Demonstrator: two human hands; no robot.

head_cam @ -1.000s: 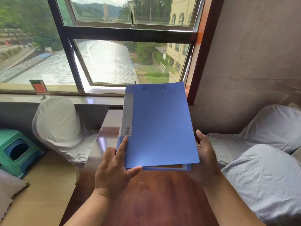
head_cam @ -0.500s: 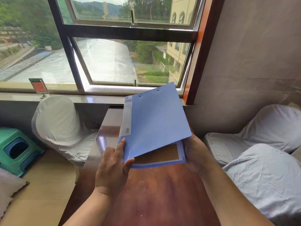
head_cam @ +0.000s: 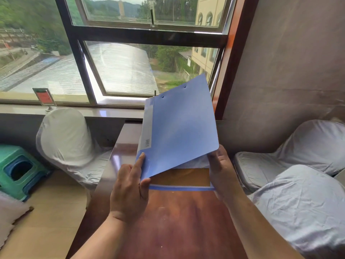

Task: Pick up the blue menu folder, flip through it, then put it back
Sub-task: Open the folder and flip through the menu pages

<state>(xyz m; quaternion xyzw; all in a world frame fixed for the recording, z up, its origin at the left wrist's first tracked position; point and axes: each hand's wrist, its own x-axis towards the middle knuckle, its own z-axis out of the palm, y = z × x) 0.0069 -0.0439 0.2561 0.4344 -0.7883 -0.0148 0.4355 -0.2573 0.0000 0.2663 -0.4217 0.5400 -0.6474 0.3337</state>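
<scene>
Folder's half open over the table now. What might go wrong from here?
1. The blue menu folder is held in the air above the wooden table; the left hand pinches only its lower spine corner, so it may twist or slip.
2. The right hand is lifting the cover by its corner; the thin cover could bend or spring shut.
3. The inner pages may slide out if loose; I cannot tell how they are fastened.
</scene>
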